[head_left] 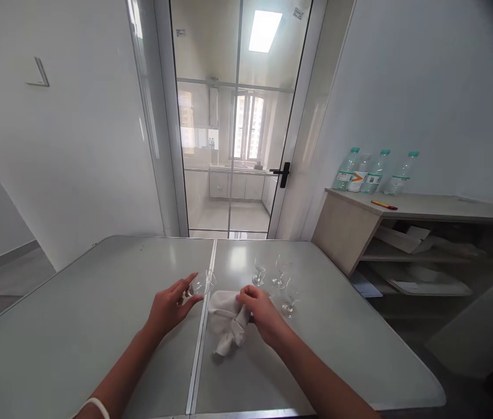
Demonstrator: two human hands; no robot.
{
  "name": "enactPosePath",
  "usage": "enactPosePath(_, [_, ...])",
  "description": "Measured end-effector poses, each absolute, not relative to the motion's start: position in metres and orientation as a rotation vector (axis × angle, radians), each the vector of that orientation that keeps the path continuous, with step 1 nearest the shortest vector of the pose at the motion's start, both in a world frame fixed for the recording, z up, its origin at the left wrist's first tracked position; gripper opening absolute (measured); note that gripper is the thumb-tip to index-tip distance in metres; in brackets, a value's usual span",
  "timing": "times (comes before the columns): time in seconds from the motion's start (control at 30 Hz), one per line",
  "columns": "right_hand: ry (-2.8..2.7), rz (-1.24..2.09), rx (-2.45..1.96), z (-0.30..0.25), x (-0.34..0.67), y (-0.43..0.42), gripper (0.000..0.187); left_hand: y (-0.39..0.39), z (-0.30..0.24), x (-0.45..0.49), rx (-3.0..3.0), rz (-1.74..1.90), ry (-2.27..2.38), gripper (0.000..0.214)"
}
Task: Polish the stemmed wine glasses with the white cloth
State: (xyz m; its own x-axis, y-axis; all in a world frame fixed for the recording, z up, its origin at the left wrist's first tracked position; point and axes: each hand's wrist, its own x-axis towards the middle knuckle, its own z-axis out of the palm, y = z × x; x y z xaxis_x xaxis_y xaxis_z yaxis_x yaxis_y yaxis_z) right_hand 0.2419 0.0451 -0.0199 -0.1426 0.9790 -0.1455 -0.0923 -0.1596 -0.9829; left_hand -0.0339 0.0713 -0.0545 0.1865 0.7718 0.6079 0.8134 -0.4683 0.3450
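My left hand (172, 304) is closed around a clear wine glass (200, 283), tilted over on its side with its rim toward the right. Bunched white cloth (228, 320) hangs from the pinched fingers of my right hand (260, 308), just right of that glass. Beyond and beside my right hand, more clear stemmed glasses stand upright on the table: one glass (258, 273) at the back left, another glass (280, 273) to its right, and a nearer glass (289, 302) by my right wrist. The palm side of my right hand is hidden.
The grey table (98, 326) has a metal seam (198, 355) running front to back. At the right, a shelf unit (351, 227) carries several plastic bottles (375, 173) and an orange pen-like object (384, 205). A glass door (233, 128) with a black handle (285, 174) stands behind.
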Motion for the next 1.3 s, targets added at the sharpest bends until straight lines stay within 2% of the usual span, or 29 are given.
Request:
enactPosePath(0.2, [-1.103, 1.241, -1.165, -0.043, 0.212, 0.089, 0.038, 0.076, -0.058, -0.039, -2.405, -1.074, -1.608, 0.057])
enactPosePath(0.37, [-1.178, 1.009, -1.179, -0.06, 0.198, 0.089, 0.025, 0.076, -0.059, -0.041, -2.479, -1.002, -1.616, 0.057])
enactPosePath(0.47, [-1.208, 0.921, -1.12, -0.053, 0.191, 0.074, 0.026, 0.076, -0.059, -0.04, -2.493, -0.933, -1.607, 0.055])
enactPosePath(0.63, [-1.492, 1.056, -0.886, -0.045, 0.192, 0.061, 0.026, 0.076, -0.066, -0.033, -2.475, -0.887, -1.491, 0.054])
enactPosePath(0.77, [-1.646, 1.356, -0.658, -0.039, 0.208, 0.065, 0.052, 0.076, -0.072, -0.032, -2.542, -0.893, -1.262, 0.054])
enactPosePath(0.9, [-1.661, 1.579, -0.54, -0.031, 0.219, 0.066, 0.066, 0.073, -0.068, -0.028, -2.668, -0.962, -1.246, 0.053])
enactPosePath(1.0, [-1.681, 1.515, -0.54, -0.03, 0.216, 0.062, 0.061, 0.069, -0.056, -0.023, -2.907, -1.117, -1.431, 0.049])
enactPosePath(1.17, [-1.749, 1.336, -0.553, -0.039, 0.209, 0.057, 0.039, 0.064, -0.032, -0.02, -3.485, -1.413, -1.853, 0.048])
enactPosePath(1.3, [-1.988, 1.08, -0.55, -0.04, 0.213, 0.058, 0.027, 0.062, -0.027, -0.025, -3.622, -1.497, -2.194, 0.042])
